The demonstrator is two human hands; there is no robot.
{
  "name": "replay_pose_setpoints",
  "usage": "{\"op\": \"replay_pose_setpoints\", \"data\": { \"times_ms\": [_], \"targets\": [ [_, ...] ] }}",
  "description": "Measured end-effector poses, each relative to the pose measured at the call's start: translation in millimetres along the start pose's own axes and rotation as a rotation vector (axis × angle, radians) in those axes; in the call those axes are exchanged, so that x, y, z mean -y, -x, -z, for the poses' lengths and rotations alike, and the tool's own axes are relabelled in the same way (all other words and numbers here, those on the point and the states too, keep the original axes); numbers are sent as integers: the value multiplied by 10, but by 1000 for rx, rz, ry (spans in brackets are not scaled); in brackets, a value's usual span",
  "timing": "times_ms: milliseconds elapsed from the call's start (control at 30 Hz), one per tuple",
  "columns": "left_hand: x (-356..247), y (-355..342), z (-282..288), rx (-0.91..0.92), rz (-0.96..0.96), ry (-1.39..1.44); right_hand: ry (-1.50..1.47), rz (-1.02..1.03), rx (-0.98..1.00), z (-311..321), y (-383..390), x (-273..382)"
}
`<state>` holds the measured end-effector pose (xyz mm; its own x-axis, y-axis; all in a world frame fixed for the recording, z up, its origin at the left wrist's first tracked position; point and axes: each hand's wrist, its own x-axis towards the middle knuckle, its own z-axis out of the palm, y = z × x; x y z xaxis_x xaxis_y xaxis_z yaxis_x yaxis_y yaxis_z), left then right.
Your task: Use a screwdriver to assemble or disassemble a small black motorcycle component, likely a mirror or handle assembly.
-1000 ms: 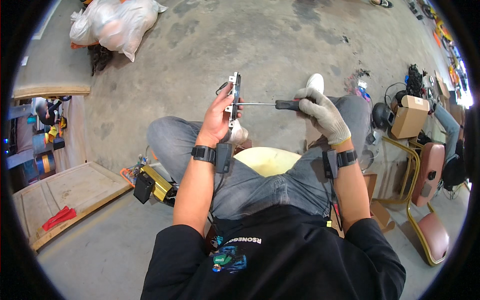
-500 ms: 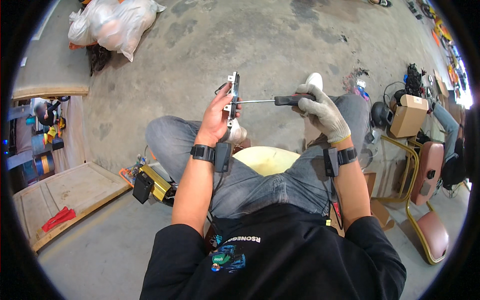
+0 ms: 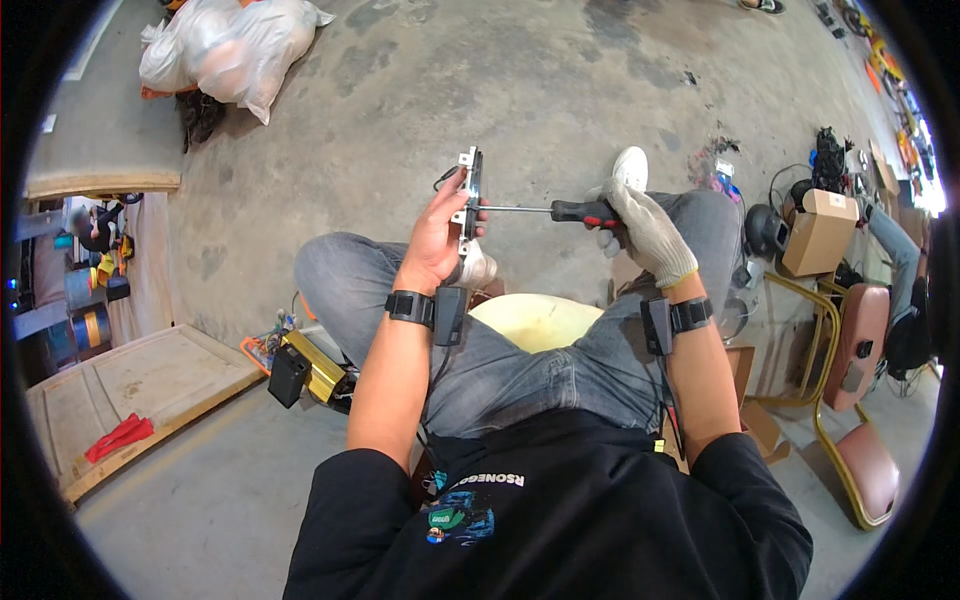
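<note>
My bare left hand (image 3: 435, 235) is wrapped round a slim black part with silvery metal brackets (image 3: 468, 228), held upright above my left knee. A short black wire loop shows beside its upper end. In my right hand (image 3: 645, 230), which wears a pale knitted glove, is a screwdriver (image 3: 575, 211) with a black and red handle. The gloved fingers close round the handle's rear end. Its thin steel shaft runs level to the left, and the tip meets the middle of the metal part. The exact contact point is too small to make out.
A pale yellow seat (image 3: 535, 318) shows between my thighs. To the right stand a cardboard box (image 3: 818, 232) and a gold-framed chair (image 3: 822, 370). White plastic sacks (image 3: 235, 55) lie at the far left. A wooden panel (image 3: 150, 385) with a red cloth (image 3: 118, 437) is at the left.
My right fingers have shifted back along the screwdriver handle, and the handle has turned so more red shows. The tip still meets the metal part in my left hand.
</note>
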<state>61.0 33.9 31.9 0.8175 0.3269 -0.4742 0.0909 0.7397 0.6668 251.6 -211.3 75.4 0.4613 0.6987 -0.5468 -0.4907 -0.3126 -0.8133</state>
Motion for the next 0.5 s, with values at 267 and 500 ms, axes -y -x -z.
{"op": "replay_pose_setpoints", "data": {
  "times_ms": [267, 500],
  "targets": [
    [-4, 5, 13, 26, -10, 11, -11, 180, -29, -14, 5, -11],
    [-5, 12, -13, 35, -5, 18, 216, 144, 90, 171, -96, -102]
  ]
}}
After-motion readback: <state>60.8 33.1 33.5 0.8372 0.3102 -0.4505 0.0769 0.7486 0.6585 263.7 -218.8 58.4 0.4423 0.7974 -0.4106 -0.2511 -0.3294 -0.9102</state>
